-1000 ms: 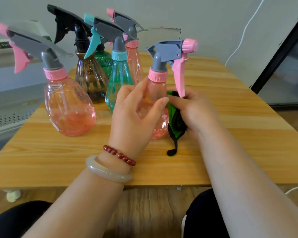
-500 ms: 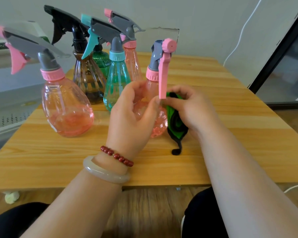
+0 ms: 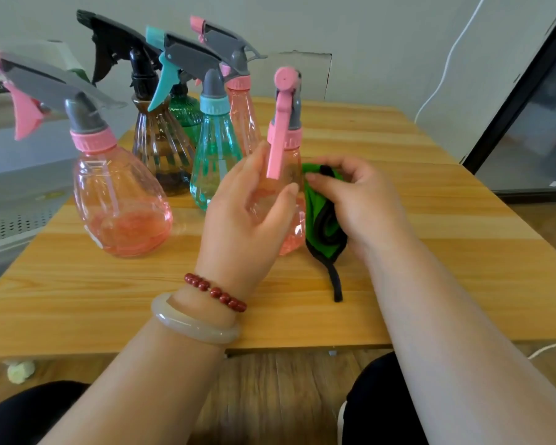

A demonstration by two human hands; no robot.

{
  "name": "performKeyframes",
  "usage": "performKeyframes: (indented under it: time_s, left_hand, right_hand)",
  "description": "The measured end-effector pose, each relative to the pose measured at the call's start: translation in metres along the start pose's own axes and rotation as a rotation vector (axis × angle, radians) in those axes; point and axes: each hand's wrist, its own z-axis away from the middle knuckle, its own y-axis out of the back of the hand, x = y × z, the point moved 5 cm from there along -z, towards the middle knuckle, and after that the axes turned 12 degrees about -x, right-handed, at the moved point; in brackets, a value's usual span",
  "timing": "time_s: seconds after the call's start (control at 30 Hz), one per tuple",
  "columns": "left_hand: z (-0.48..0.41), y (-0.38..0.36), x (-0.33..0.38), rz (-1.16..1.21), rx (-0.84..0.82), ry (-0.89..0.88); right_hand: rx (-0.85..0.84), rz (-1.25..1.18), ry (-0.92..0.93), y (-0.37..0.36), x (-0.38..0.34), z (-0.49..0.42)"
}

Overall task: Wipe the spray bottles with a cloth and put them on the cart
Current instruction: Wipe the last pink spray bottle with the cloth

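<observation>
A small pink spray bottle point(image 3: 289, 162) stands upright mid-table, its pink trigger and nozzle turned toward me. My left hand point(image 3: 244, 216) curls around its body from the left, thumb across the front. My right hand point(image 3: 360, 200) holds a green cloth with black edging point(image 3: 323, 220) pressed against the bottle's right side; a black strip of the cloth trails onto the table. Behind stand a wide pink bottle point(image 3: 119, 200), a brown bottle point(image 3: 158, 149) with a black head, a teal bottle point(image 3: 214, 155), a green bottle point(image 3: 183, 115) and a slim pink bottle point(image 3: 243, 120).
The wooden table point(image 3: 430, 252) has bare surface at the front and right. A grey perforated metal shelf point(image 3: 10, 216) lies beyond the table's left edge. A dark-framed glass door point(image 3: 533, 123) stands at the right, and a white cable point(image 3: 443, 75) runs down the wall.
The held bottle has turned: its nozzle pointed right a second ago and now faces me. The cloth hand stayed against the bottle's right side.
</observation>
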Motion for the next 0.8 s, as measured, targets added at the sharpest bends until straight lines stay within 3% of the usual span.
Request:
performKeyframes:
  time_s: [0.13, 0.23, 0.37, 0.43, 0.57, 0.67, 0.73, 0.8]
  left_hand:
    - [-0.001, -0.003, 0.003, -0.102, 0.01, -0.025]
    - [-0.002, -0.002, 0.001, -0.137, 0.006, -0.01]
    - [-0.001, 0.0, 0.003, -0.138, -0.029, -0.007]
    - [0.0, 0.001, 0.002, -0.061, -0.032, 0.023]
    - [0.002, -0.004, -0.001, 0.01, -0.032, 0.045]
    - [0.001, -0.004, 0.002, 0.004, -0.026, -0.008]
    - [0.0, -0.002, 0.001, -0.043, -0.01, -0.038]
    - [0.0, -0.001, -0.001, -0.064, -0.009, -0.039]
  right_hand:
    - [0.0, -0.403, 0.142, -0.004, -0.019, 0.002]
    - [-0.041, -0.242, 0.133, -0.006, -0.016, 0.0]
    - [-0.114, 0.015, -0.017, -0.004, 0.003, -0.006]
    - [-0.076, -0.026, -0.016, 0.002, 0.002, -0.007]
    - [-0.016, -0.406, 0.096, 0.004, -0.013, -0.003]
    - [-0.051, -0.132, 0.143, -0.002, -0.015, -0.002]
    - [-0.068, 0.108, 0.088, 0.0, -0.008, -0.004]
    - [-0.08, 0.196, 0.001, 0.003, 0.001, -0.004]
